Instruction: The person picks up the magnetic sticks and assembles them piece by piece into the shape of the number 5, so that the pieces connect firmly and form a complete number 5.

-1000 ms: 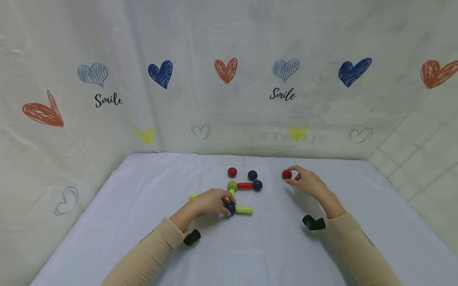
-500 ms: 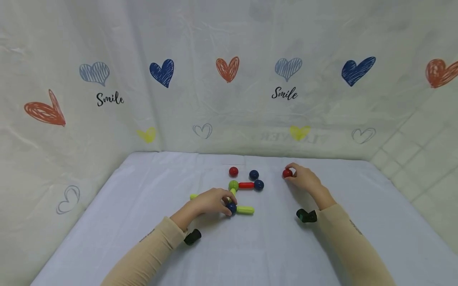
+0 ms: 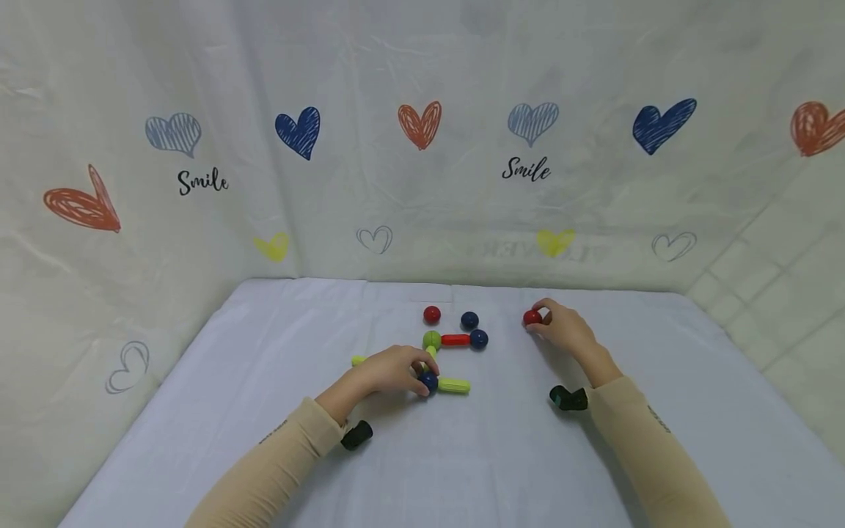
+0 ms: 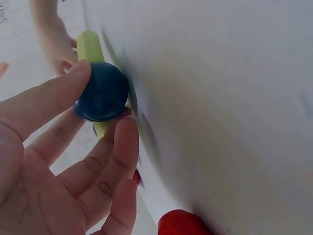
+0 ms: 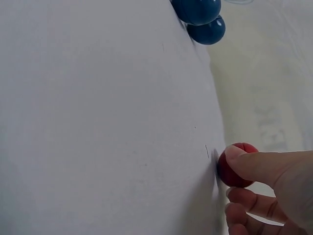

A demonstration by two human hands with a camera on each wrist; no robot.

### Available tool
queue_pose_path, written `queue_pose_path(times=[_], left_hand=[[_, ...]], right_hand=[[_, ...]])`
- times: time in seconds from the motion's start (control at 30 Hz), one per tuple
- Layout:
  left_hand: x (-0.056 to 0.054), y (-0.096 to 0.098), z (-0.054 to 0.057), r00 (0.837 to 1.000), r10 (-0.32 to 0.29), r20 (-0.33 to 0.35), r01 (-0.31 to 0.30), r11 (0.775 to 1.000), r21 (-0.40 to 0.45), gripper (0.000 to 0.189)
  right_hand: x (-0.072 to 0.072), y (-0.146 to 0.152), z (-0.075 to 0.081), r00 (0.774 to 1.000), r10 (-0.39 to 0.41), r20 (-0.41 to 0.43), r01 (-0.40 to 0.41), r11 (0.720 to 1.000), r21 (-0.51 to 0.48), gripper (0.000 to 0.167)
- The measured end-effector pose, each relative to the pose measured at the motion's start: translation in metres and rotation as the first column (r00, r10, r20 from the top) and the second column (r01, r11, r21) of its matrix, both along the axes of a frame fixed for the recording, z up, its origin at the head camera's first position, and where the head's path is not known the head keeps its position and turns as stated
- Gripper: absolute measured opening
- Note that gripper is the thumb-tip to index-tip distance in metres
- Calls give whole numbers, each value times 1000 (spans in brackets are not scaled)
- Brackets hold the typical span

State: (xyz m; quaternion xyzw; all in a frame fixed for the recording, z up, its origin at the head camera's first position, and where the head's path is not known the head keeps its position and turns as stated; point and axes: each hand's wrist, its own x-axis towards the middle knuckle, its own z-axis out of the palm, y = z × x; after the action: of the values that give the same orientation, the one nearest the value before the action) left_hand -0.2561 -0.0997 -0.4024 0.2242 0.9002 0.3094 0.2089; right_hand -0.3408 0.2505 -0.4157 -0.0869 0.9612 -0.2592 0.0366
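A dark blue ball (image 4: 102, 93) is pinched between the thumb and fingers of my left hand (image 3: 394, 370). A yellow-green rod (image 3: 454, 386) sticks out to its right. Behind the hand, another yellow-green piece leads up to a green ball (image 3: 432, 339), which joins a red rod (image 3: 455, 340) ending in a second blue ball (image 3: 478, 339). My fingers hide part of this middle area. Farther right, my right hand (image 3: 566, 332) holds a red ball (image 5: 239, 166) by thumb and fingertips, at the cloth.
Behind the joined pieces lie a loose red ball (image 3: 432, 314) and a blue ball (image 3: 469, 320). A yellow-green tip (image 3: 358, 361) shows left of my left hand. White cloth (image 3: 488, 469) covers the table, and a curtain with printed hearts (image 3: 419, 125) hangs behind it.
My right forearm has swung left, while its hand stays near the same place with the red ball. The left hand keeps its hold on the blue ball. The head view has shifted slightly.
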Motion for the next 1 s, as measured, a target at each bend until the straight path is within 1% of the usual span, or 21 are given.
queue_pose_path(times=[0.13,0.43,0.7,0.9,1.0], left_hand=[[0,1,0,1000,3,6,-3,1000,-5,29],[1,3,1,1000,12,15,-12,1000,-16,29],[2,3,-1,999,22,24,-22,1000,-20,30],[3,3,2,1000,18,11,-18,1000,-18,29],[3,3,3,1000,16,12,-15,1000,-21,29]], right_hand=[[0,1,-2,1000,3,-1,-3,1000,-2,47],[-1,-4,-2,1000,-13,29,13,1000,-2,51],[-1,-8,-2,1000,2,20,-2,1000,15,48],[-2,-10,-2,999,-1,35,2,1000,-31,43],[-1,-12,-2,999,27,42,-24,998,-56,41]])
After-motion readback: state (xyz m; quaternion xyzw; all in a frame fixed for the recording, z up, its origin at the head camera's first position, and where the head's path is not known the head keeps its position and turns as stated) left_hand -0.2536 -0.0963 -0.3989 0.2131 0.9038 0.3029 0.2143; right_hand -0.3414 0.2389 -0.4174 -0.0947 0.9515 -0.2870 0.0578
